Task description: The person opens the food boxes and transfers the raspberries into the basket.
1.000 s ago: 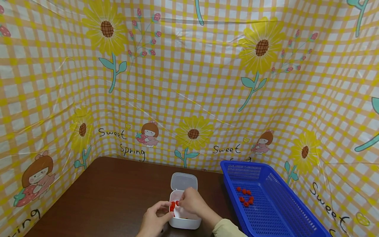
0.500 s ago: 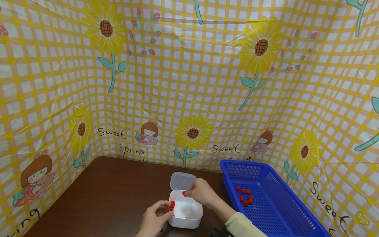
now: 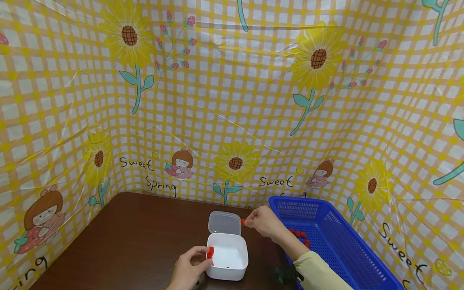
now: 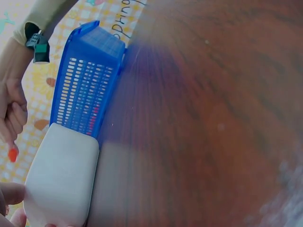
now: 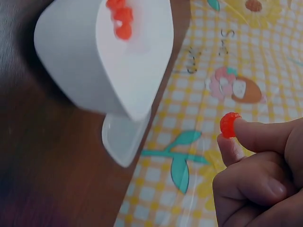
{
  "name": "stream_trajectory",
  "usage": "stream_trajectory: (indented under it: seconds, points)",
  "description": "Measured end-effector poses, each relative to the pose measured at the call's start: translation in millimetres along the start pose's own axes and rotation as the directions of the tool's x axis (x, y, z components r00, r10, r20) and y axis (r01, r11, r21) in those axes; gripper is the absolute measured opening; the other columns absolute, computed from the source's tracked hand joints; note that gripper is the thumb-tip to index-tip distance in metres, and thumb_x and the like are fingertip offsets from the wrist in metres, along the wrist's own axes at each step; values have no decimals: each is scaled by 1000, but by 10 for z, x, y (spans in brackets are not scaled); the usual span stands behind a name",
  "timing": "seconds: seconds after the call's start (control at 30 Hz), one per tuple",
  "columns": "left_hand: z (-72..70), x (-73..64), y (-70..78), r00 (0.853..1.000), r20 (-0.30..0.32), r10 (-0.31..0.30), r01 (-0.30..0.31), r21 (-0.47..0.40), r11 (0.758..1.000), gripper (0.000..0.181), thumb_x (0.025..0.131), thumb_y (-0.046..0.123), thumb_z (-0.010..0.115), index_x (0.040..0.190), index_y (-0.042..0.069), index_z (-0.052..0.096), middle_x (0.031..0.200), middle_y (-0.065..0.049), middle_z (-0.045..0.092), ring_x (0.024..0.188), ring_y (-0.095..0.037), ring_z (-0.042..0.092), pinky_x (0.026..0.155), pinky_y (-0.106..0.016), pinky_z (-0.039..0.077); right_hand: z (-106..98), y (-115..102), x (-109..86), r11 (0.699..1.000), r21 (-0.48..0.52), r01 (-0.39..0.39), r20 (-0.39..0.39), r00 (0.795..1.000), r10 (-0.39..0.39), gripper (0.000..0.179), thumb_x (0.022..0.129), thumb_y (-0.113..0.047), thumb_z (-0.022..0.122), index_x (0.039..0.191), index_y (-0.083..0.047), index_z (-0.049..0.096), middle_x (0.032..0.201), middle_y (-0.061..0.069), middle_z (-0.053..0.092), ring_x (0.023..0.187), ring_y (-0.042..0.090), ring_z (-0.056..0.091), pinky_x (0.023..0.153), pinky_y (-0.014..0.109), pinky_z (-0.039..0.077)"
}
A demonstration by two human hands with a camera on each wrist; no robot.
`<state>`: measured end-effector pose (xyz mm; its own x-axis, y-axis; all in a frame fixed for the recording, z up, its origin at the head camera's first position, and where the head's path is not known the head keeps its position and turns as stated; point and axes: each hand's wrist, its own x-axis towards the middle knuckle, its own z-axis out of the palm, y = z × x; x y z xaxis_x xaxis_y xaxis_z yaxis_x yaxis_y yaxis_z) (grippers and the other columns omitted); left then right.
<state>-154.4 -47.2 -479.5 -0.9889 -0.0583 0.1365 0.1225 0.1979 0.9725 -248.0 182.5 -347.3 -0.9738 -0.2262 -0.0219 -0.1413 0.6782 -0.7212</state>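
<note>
My left hand [image 3: 190,268] holds the left wall of a white plastic box [image 3: 226,274], fingers at its rim. Along the inside of that wall lie a few red raspberries [image 3: 210,253], seen in a row in the right wrist view. A small red bit is on the box floor. Between thumb and fingertip, my right hand [image 3: 267,222] pinches one raspberry [image 5: 229,125], held up to the right of the box's clear lid [image 3: 224,222]. The lid lies right behind the box. Part of the left hand's fingers shows at the lower left of the left wrist view.
A long blue plastic basket [image 3: 348,249] stands at the right with several raspberries [image 3: 301,234] on its floor, partly covered by the right forearm. A dark brown table [image 3: 145,237] lies under the box. Checked sunflower cloth [image 3: 203,112] walls in the back and sides.
The right hand has lifted a raspberry out of the box and carried it right, past the lid toward the basket. The left hand and the box stay put.
</note>
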Motion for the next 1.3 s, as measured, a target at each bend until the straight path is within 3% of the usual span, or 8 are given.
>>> stream_trajectory:
  seconds: [0.43,0.53,0.63,0.73,0.87,1.07,1.23,1.3]
  points:
    - [5,9,-27,1000,-3,-6,6,-2,1000,33,82,16,80,113,6,70,95,-7,70,79,-17,64,64,-26,52,-535,313,62,997,28,-78,-29,996,79,16,95,-9,66,101,3,75,50,-8,30,42,6,20,42,22,23]
    - [6,12,-43,1000,1,-11,11,-15,1000,34,82,16,81,113,6,70,95,-8,69,79,-17,64,57,-28,52,-634,411,87,995,-8,-99,-44,994,99,16,95,-11,66,95,0,77,58,-4,45,42,7,21,43,24,25]
    - [8,13,-50,1000,5,-21,21,-28,999,33,82,15,81,113,6,70,95,-9,69,78,-18,64,53,-30,52,-719,524,105,993,-42,-111,-60,992,109,18,96,-12,66,88,0,76,82,3,67,42,8,26,45,26,30]
    - [9,16,-46,1000,5,-27,27,-26,999,33,83,16,81,112,7,70,96,-9,69,78,-18,64,56,-30,52,-798,642,128,991,-49,-123,-76,990,119,20,96,-12,66,81,1,73,85,4,69,42,8,27,47,26,32]
    - [8,20,-37,999,12,-44,44,-26,999,33,84,17,80,113,7,70,97,-8,70,78,-18,64,58,-32,53,-905,790,161,988,-43,-146,-85,986,142,21,95,-12,67,80,0,73,57,-5,46,42,7,25,47,25,31]
    - [5,11,-28,999,10,-38,39,-32,999,33,84,16,80,113,7,69,97,-8,69,77,-18,64,55,-32,52,-997,991,180,984,-82,-159,-106,983,150,37,95,-9,66,58,-6,57,66,1,62,42,7,24,44,26,30]
    - [8,14,-27,999,7,-45,45,-34,998,33,84,17,80,114,7,69,96,-8,69,78,-18,64,55,-33,53,-1017,1151,225,973,-128,-194,-110,977,181,48,92,-10,67,53,-16,41,49,-9,27,43,7,23,43,23,26]
    - [8,17,-28,999,6,-45,45,-32,998,33,84,16,80,114,7,69,97,-8,70,78,-18,64,56,-33,53,-1030,1215,238,970,-142,-195,-111,977,180,48,91,-10,68,53,-16,40,49,-9,27,43,7,23,43,23,25]
